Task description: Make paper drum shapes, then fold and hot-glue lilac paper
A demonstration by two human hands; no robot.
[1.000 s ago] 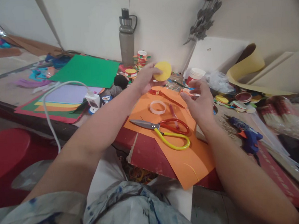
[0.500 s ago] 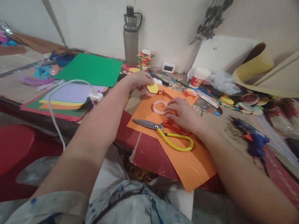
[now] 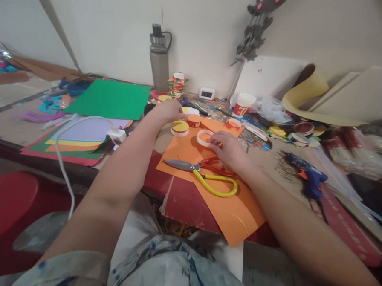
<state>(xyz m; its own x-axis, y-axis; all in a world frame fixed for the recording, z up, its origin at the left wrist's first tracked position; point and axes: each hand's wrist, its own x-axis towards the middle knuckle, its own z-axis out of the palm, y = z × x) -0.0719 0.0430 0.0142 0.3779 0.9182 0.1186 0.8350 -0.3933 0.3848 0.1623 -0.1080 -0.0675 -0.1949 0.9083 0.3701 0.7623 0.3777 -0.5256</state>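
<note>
My left hand (image 3: 171, 110) reaches to the back of the work area. Its fingers are bent together at the edge of a white ring (image 3: 193, 111); whether they grip it is hidden. Just below that hand a yellow-topped white disc (image 3: 180, 127) sits at the edge of the orange sheet (image 3: 175, 153), beside a short red cup piece (image 3: 194, 121). My right hand (image 3: 229, 147) pinches the right side of a pale paper ring (image 3: 204, 138) lying on the orange sheet. Scissors (image 3: 197, 167) with one yellow and one red handle lie partly open below the rings.
A green sheet (image 3: 108, 99) and stacked coloured paper (image 3: 78, 138) lie left, by a white cable (image 3: 61, 162). Behind stand a grey bottle (image 3: 160, 63) and a paper cup (image 3: 243, 105). A blue glue gun (image 3: 313, 182) and a white cutter (image 3: 254, 130) lie right.
My left hand has set down the yellow-topped disc and moved back toward the white ring. The right hand's fingers have closed in on the pale ring. The view has shifted slightly.
</note>
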